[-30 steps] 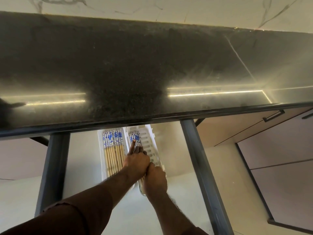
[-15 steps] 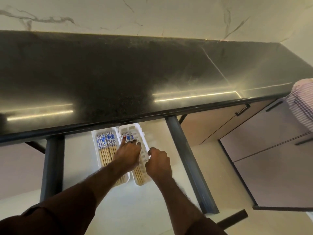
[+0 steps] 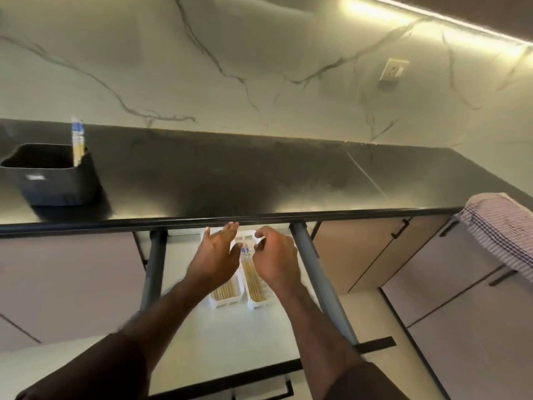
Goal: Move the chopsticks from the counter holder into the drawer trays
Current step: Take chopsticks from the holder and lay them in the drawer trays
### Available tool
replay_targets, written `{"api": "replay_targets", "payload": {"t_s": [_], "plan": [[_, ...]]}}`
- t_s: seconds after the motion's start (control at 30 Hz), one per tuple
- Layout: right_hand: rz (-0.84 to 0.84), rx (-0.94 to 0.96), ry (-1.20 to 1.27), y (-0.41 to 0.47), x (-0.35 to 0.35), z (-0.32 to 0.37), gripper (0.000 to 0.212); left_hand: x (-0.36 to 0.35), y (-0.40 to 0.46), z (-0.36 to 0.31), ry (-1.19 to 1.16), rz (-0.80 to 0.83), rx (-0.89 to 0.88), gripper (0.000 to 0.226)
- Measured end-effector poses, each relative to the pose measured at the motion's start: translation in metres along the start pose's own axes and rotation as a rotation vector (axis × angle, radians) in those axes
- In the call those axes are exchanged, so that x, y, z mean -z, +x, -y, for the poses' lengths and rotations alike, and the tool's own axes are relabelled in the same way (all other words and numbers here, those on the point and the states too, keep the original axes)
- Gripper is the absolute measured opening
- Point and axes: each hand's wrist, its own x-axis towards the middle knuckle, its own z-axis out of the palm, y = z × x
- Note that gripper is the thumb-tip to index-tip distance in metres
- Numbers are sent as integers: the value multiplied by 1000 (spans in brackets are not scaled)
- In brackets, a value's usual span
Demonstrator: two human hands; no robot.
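Reaching into an open drawer (image 3: 202,336) at the lower middle of the frame, a person holds both hands over two white trays (image 3: 226,302) that sit side by side, lengthwise, under the counter (image 3: 230,180) edge. The left hand (image 3: 217,259) lies flat with fingers straight and spread above the left tray, holding nothing. The right hand (image 3: 274,256) hangs over the right tray with fingers loosely curled; whether it pinches anything cannot be told. Chopsticks (image 3: 252,280) fill both trays, packed parallel, probably so they lie neat and the drawer can close. At the upper left, a dark holder (image 3: 52,180) stands on the counter with a few chopsticks still upright in its right corner, so the task looks nearly but not fully done. A striped cloth (image 3: 501,226) drapes over the counter edge at the right.
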Motion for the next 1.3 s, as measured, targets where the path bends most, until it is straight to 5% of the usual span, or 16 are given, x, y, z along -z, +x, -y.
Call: {"api": "replay_targets", "payload": {"t_s": [0.43,0.93,1.3], "plan": [[-142,337,131,-62,42,159,24,183,-91,18,-137,-395,-82,51],[-7,430,166,-76,-101,347,27,322,-115,212,-106,-421,-20,48],[40,363,131,-36,-186,404,36,357,-70,301,-109,-315,23,52]]}}
